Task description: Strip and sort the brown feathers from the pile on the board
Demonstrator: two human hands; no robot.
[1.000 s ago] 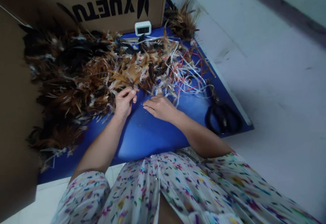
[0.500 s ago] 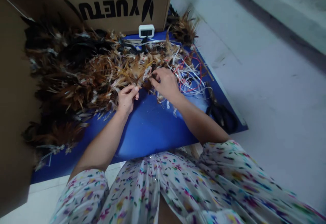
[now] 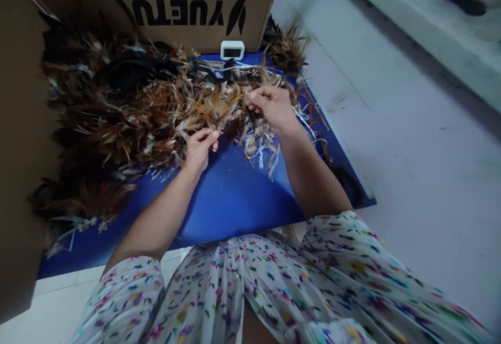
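A big heap of brown, black and white feathers (image 3: pixel 129 104) lies on a blue mat (image 3: pixel 230 203). My left hand (image 3: pixel 199 148) rests at the heap's near edge, fingers pinched on the quills of a tan feather bunch (image 3: pixel 213 109). My right hand (image 3: pixel 274 106) is raised over the heap, its fingers closed on a clump of feathers, with white strips (image 3: pixel 260 148) dangling below it. Red and white strings (image 3: pixel 309 114) lie tangled just right of that hand.
A cardboard box (image 3: pixel 188 4) printed with black letters stands behind the heap, and a cardboard wall (image 3: pixel 19 177) runs along the left. A small white timer (image 3: pixel 232 50) sits against the box. Black scissors (image 3: pixel 348 182) lie partly hidden behind my right forearm. Pale floor (image 3: pixel 410 151) spreads to the right.
My right hand rose from the bare mat, reached into the heap and lifted a clump of feathers with white strips. My left hand stayed pinched at the heap's edge.
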